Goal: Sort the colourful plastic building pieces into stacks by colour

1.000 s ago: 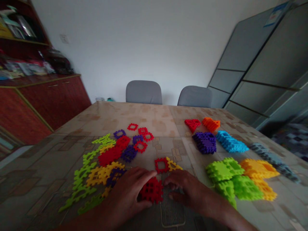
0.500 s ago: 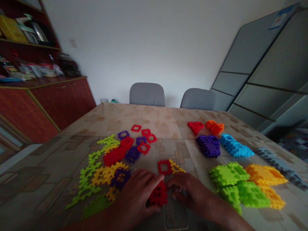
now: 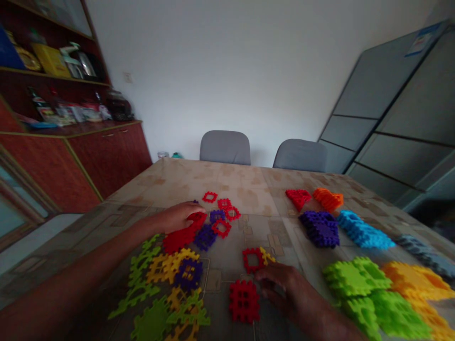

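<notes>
My left hand point(image 3: 179, 217) reaches over a pile of red notched plastic building pieces point(image 3: 179, 239), its fingers bent onto a red piece point(image 3: 197, 219) at the far end. Some fingertips are hidden. My right hand point(image 3: 284, 286) hovers low near the table with fingers loosely curled, apart from the thumb, and nothing visible in them. Just left of it lies a square red windowed stack point(image 3: 244, 301). Beyond its fingertips are a red square frame point(image 3: 252, 260) and a yellow piece point(image 3: 266, 255), partly behind the hand.
Loose green point(image 3: 152, 319), yellow point(image 3: 167, 267) and purple point(image 3: 188, 273) pieces lie at the left. Red frames point(image 3: 221, 228) lie farther back. Sorted stacks at right include purple point(image 3: 320, 229), blue point(image 3: 362, 229), green point(image 3: 359, 279) and orange-yellow point(image 3: 415, 279). Two grey chairs point(image 3: 225, 147) stand behind the table.
My left hand has left the red windowed stack and moved far left onto the red pile. My right hand stays beside the stack, now apart from it. The view has shifted slightly.
</notes>
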`<state>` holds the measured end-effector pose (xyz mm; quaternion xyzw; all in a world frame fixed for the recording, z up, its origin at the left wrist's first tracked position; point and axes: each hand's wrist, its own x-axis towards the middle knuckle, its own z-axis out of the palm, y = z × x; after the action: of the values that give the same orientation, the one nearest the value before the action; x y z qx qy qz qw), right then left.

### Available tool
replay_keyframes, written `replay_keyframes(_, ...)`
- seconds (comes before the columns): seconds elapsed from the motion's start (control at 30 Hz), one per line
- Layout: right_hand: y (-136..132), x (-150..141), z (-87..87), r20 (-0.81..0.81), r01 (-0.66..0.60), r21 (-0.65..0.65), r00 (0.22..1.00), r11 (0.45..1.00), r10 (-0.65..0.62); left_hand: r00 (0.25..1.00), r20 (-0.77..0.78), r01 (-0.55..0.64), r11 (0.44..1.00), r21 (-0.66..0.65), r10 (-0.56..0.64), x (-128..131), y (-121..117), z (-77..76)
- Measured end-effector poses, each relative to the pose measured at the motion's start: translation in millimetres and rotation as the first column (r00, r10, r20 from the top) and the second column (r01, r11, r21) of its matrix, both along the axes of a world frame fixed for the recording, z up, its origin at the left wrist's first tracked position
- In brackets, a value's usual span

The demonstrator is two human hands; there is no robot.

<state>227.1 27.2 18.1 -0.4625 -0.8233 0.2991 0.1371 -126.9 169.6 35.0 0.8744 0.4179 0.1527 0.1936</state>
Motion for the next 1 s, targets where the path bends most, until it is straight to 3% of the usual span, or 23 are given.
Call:
replay_keyframes(0.2,2.4,-1.8,-6.3,-0.062,0.015,0.035,0.998,0.999,-0.013,1.0,0.011,0.022,1.0,-0.02,-0.021,-20.4,-0.7,-4.3)
replay_keyframes(0.37,4.4,-1.1,-7.0,-0.115,0.038,0.062,0.993,0.997,-0.031,0.989,0.066,-0.133,0.99,0.046,0.13,-28.7,-10.3,2.9)
replay_keyframes(0.47,6.3,3.3,-6.3,-0.109,0.062,0.062,0.993,0.996,-0.054,0.967,0.134,-0.231,0.969,0.086,0.219,-23.4,-29.3,11.7)
replay_keyframes(0.63,6.4,10.3,-4.2,-0.053,0.042,0.02,0.998,0.999,-0.041,0.95,0.212,-0.249,0.966,0.074,0.229,22.5,-89.0,11.9)
replay_keyframes(0.77,3.5,10.7,2.0,0.005,0.007,-0.013,1.0,1.0,-0.007,0.985,0.125,-0.123,0.992,0.032,0.118,71.3,-133.1,-2.2)
replay_keyframes(0.87,1.4,10.6,6.9,0.027,-0.012,-0.028,1.0,1.0,0.013,0.999,0.026,-0.035,0.999,0.039,0.034,95.1,-150.3,-11.5)
replay_keyframes(1.0,0.8,11.8,7.2,0.029,-0.01,-0.03,1.0,0.999,0.011,1.0,-0.029,0.011,1.0,0.0,-0.011,106.5,-157.3,-19.9)
